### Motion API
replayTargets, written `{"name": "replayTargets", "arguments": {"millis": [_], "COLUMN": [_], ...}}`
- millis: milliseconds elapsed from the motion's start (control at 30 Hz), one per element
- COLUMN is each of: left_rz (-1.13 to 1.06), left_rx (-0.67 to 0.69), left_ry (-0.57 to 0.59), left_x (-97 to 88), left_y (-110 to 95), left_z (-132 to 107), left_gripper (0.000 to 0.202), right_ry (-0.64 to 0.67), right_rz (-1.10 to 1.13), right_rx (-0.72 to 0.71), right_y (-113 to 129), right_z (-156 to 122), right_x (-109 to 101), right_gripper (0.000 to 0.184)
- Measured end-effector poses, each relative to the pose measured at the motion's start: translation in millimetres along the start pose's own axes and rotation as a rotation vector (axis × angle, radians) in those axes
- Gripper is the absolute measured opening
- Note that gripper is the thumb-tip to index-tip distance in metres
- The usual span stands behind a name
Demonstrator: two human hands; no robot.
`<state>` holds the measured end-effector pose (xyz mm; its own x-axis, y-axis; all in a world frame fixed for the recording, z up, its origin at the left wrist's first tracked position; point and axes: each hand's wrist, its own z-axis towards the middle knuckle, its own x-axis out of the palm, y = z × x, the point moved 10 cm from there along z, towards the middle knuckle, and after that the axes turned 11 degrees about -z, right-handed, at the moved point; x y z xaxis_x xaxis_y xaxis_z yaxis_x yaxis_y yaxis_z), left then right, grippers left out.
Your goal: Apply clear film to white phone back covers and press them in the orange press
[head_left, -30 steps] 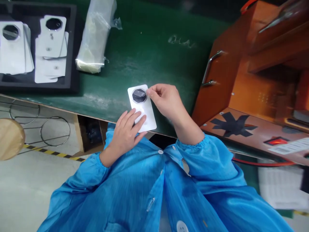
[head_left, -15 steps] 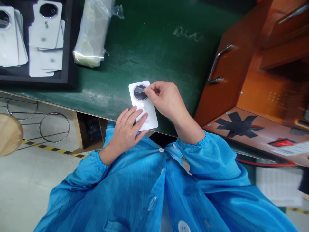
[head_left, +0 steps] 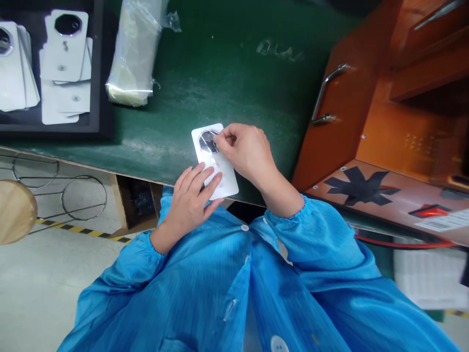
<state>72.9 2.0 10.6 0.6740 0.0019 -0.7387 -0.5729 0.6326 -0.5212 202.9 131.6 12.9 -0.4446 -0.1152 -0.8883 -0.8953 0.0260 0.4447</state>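
Note:
A white phone back cover (head_left: 226, 177) with a dark eight-sided camera window (head_left: 207, 141) lies at the front edge of the green bench, tilted a little. My left hand (head_left: 192, 195) rests on its lower left part, fingers spread flat on the surface. At the right side of the window, the thumb and forefinger of my right hand (head_left: 247, 149) are pinched together. They hold what looks like a thin clear film; pale streaks cross the dark window beside the fingertips. The fingers hide the window's right edge.
Stacks of similar white covers (head_left: 66, 54) lie in a black tray (head_left: 95, 73) at the upper left. Beside it is a clear plastic bag (head_left: 134, 58). An orange cabinet (head_left: 318, 142) with a metal handle stands on the right. A wooden stool (head_left: 16, 212) is at the lower left.
My right fingertips have shifted slightly left over the camera window, and pale streaks now show across it. My left hand stays on the cover. The whole view has shifted slightly.

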Motion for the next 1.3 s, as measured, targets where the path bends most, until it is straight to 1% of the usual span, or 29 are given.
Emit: {"name": "replayTargets", "arguments": {"millis": [133, 333, 467, 533, 600, 633, 667, 733, 767, 833, 867, 900, 933, 967, 1000, 1033, 1100, 1133, 1200, 1233, 1300], "left_rz": [0.001, -0.006, -0.022, -0.020, -0.013, -0.015, -0.030, -0.121, -0.193, -0.345, -0.403, -0.445, -0.475, -0.499, -0.523, -0.553, -0.630, -0.668, -0.763, -0.830, -1.014], "left_rx": [-0.005, -0.017, -0.032, -0.044, -0.054, -0.058, -0.059, -0.064, -0.082, -0.161, -0.211, -0.254, -0.275, -0.265, -0.235, -0.190, -0.091, -0.053, -0.009, -0.001, -0.037], "left_ry": [-0.002, 0.007, 0.011, 0.017, 0.027, 0.033, 0.042, 0.044, 0.014, -0.117, -0.194, -0.253, -0.280, -0.270, -0.219, -0.149, 0.010, 0.089, 0.226, 0.288, 0.419], "left_x": [0.3, 0.8, 1.6, 3.1, 3.8, 3.1, 1.4, -7.3, -16.3, -41.6, -54.4, -64.6, -71.3, -74.2, -72.6, -68.4, -54.3, -44.6, -19.7, -4.3, 33.9], "left_y": [1, 1, 3, 5, 6, 7, 7, 7, 9, 19, 27, 32, 34, 31, 22, 8, -30, -50, -89, -106, -135], "left_z": [0, -1, -2, -2, -3, -3, -3, -2, -2, 1, 4, 10, 19, 34, 52, 73, 117, 140, 183, 204, 240], "left_gripper": [0.053, 0.054, 0.054, 0.053, 0.053, 0.053, 0.055, 0.057, 0.055, 0.043, 0.036, 0.029, 0.024, 0.019, 0.015, 0.014, 0.019, 0.022, 0.029, 0.035, 0.050], "right_ry": [-0.013, -0.150, -0.233, -0.238, -0.219, -0.208, -0.200, -0.181, -0.166, -0.144, -0.149, -0.172, -0.216, -0.274, -0.344, -0.424, -0.597, -0.666, -0.750, -0.774, -0.825], "right_rz": [-0.063, -0.089, -0.076, -0.106, -0.159, -0.179, -0.188, -0.168, -0.154, -0.160, -0.187, -0.225, -0.261, -0.291, -0.307, -0.310, -0.293, -0.292, -0.328, -0.361, -0.432], "right_rx": [-0.002, -0.083, -0.112, -0.096, -0.104, -0.143, -0.209, -0.409, -0.511, -0.665, -0.708, -0.740, -0.764, -0.783, -0.794, -0.800, -0.793, -0.772, -0.692, -0.634, -0.504], "right_y": [3, 9, 10, 8, 4, 5, 7, 15, 19, 23, 22, 21, 19, 16, 13, 8, -3, -10, -30, -41, -68], "right_z": [-1, -8, -12, -17, -27, -35, -46, -73, -89, -118, -128, -136, -143, -150, -159, -170, -200, -217, -246, -257, -271], "right_x": [1, 1, -7, -13, -18, -20, -20, -16, -11, 5, 13, 19, 20, 17, 9, -5, -43, -63, -98, -113, -135], "right_gripper": [0.017, 0.021, 0.021, 0.020, 0.014, 0.015, 0.020, 0.033, 0.040, 0.054, 0.056, 0.051, 0.044, 0.038, 0.034, 0.032, 0.028, 0.026, 0.024, 0.026, 0.036]}}
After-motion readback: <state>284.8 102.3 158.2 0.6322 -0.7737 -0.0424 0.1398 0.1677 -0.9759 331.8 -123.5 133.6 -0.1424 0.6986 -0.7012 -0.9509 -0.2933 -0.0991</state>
